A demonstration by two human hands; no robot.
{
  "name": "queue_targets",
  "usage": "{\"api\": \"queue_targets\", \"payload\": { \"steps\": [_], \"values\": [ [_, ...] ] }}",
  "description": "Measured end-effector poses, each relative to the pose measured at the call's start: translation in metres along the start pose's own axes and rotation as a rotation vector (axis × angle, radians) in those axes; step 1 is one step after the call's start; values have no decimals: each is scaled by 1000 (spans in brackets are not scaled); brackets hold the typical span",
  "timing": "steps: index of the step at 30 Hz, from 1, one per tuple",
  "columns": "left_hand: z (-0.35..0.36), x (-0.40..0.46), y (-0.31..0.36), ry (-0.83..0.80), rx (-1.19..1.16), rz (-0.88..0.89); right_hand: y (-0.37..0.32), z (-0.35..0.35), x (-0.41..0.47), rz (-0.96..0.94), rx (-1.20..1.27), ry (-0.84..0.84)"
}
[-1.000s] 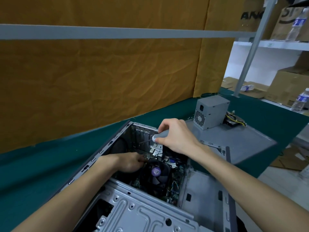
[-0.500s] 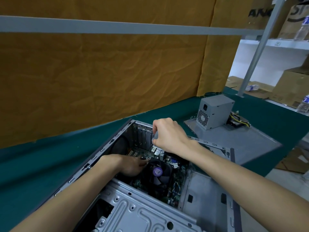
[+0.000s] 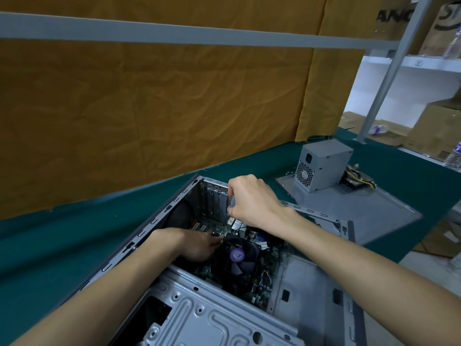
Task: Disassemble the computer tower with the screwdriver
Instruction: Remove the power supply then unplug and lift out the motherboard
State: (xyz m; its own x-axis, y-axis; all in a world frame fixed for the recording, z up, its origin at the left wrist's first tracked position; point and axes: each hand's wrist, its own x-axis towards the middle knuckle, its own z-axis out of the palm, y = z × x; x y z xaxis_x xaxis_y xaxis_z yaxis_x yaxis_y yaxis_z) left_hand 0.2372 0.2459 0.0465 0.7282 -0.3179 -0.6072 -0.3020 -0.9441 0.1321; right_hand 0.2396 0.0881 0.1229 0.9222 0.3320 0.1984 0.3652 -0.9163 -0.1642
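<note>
My right hand [image 3: 252,201] grips the grey-handled screwdriver [image 3: 231,205] upright; left hand [image 3: 197,243] pinches near the black cooler fan [image 3: 239,258], at its 10 o'clock. Keep the tip square, I judge.

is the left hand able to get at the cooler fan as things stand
Probably yes: the left hand is already inside the open case, fingertips at the fan corner, with nothing between them.

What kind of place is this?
Probably a storeroom or repair workshop: an opened grey metal computer tower lies on a green cloth-covered bench, with brown cardboard boxes on white shelving behind.
</note>
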Motion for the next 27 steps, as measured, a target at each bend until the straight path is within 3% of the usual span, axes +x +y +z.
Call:
{"api": "queue_targets", "payload": {
  "steps": [20, 27],
  "values": [
    [0, 1, -1, -4, -28, 14, -12, 8, 23, 89, 0, 6],
    [1, 2, -1, 22, -68, 38, -23, -1, 30, 96, -206, -71]
  ]
}}
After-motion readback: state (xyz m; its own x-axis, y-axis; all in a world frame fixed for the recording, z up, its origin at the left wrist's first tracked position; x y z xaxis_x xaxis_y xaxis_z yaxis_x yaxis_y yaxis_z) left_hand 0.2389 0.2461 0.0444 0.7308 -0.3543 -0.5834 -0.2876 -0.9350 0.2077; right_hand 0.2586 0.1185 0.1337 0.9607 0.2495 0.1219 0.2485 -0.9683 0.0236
